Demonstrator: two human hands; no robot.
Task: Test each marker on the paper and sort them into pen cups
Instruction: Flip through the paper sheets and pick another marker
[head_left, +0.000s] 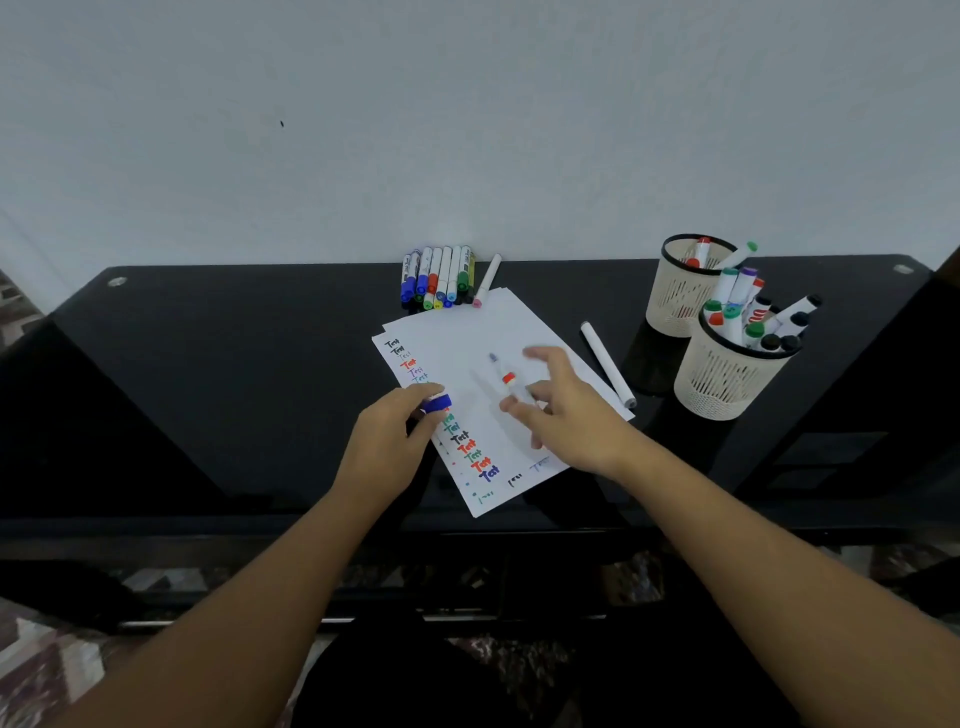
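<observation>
**Fingers split a marker from its blue cap over the test sheet**

Fingers (537, 356) of the right hand (566, 415) are spread and blurred above the paper (467, 332), with an uncapped marker (503, 375) lying between the forefinger and thumb; its white barrel carries a red band and its tip looks bluish-purple. Whether those fingers actually pinch the barrel or merely hover around it cannot be told through the blur. On the other side, the left hand (389, 441) curls thumb and forefinger around a blue cap (436, 403), holding it just above the left edge of the sheet.

Down that left edge runs a column of the word "Test" in black, red, purple, green and blue, with a few fainter marks near the bottom corner. The sheet lies at a slant on the black tabletop (234, 364), on top of at least one more sheet.

At the far edge, touching the wall, a row of capped markers (439, 278) lies side by side, with blue, red, green and yellow caps showing. Just beside them a white marker with a pink end (487, 280) rests partly on the paper. Another white marker (608, 364) lies along the right edge of the sheet.

Two cream mesh pen cups stand at the right: the far pen cup (675, 301) holds two or three markers, and the near pen cup (727, 384), touching it, is crowded with many.
</observation>
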